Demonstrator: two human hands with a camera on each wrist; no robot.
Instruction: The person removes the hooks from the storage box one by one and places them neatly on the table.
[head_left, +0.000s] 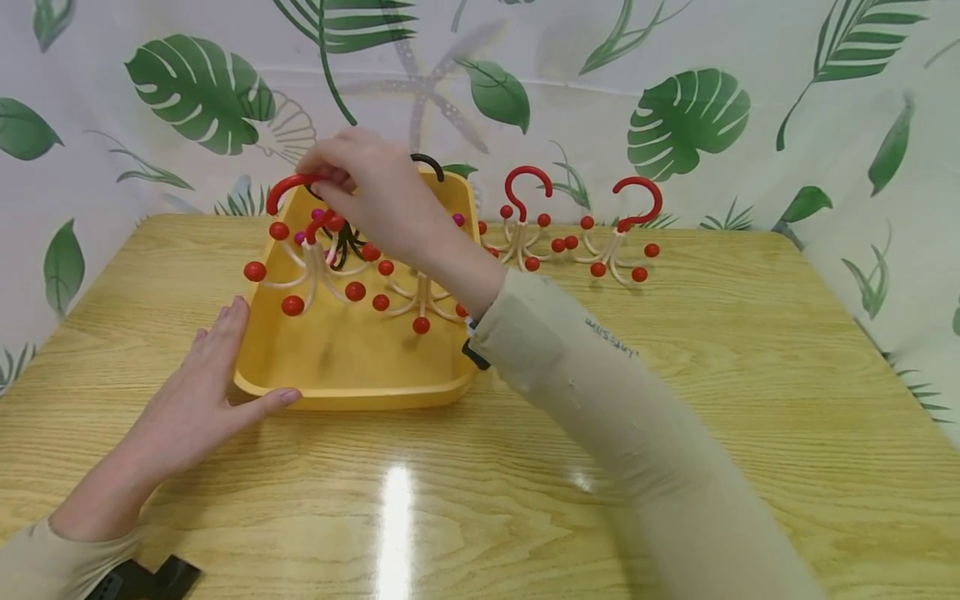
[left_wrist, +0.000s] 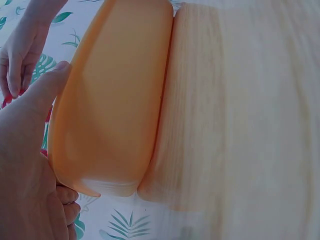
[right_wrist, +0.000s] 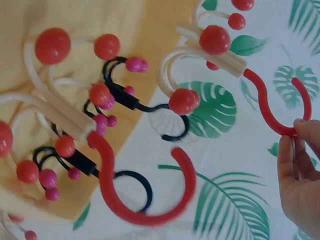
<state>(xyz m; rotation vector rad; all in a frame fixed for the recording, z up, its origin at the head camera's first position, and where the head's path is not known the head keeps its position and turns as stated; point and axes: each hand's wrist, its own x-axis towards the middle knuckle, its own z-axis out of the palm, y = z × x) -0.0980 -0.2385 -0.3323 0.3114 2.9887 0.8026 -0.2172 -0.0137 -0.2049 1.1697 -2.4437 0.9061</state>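
One counter (head_left: 675, 417) bears a yellow tray (head_left: 367, 367), whose near left corner the left hand (head_left: 197, 387) steadies, thumb on the front rim and spread wide from the straight fingers along the side. Reaching across from the right, back upward and fingertips toward the left, the right hand (head_left: 375, 187) pinches a red hook (head_left: 312, 257) by its crook, above the tray's left part. Its long axis stands nearly upright, crook uppermost with the tip bending down at left, cream prongs splaying below to red balls (head_left: 292, 305).
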